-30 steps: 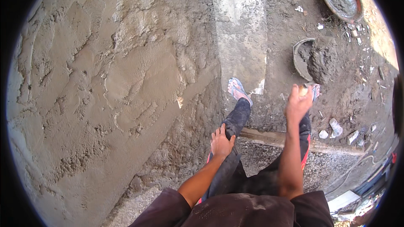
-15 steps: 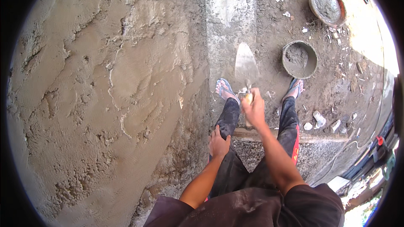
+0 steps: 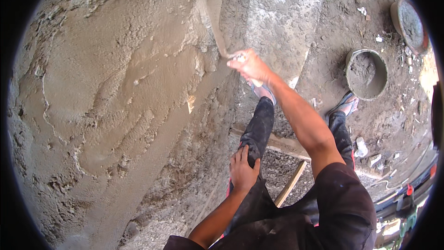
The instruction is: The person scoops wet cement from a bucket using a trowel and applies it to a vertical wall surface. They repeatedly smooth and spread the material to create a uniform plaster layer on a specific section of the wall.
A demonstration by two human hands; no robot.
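My right hand (image 3: 250, 67) is closed round the handle of a trowel (image 3: 215, 30). Its blade is seen nearly edge-on, against the wet mortar coat on the wall (image 3: 134, 78) at my left. The handle's pale end sticks out below my fist. My left hand (image 3: 243, 170) rests on my left knee, fingers stretched out over the dark trouser leg. A bucket of grey mortar (image 3: 366, 75) stands by my right foot, and a second round tub of mortar (image 3: 410, 25) is farther off at the right.
A pale concrete-smeared board or strip (image 3: 282, 23) runs along the wall's foot. Under me lie a plank (image 3: 282, 143) and a wooden stick (image 3: 291, 183) over gravel. White rubble pieces (image 3: 361, 148) are scattered on the dirt at the right.
My right hand has swung the trowel from between my feet leftward and up to the wall. The view has turned left, so the buckets sit farther right. My left hand stays on the knee.
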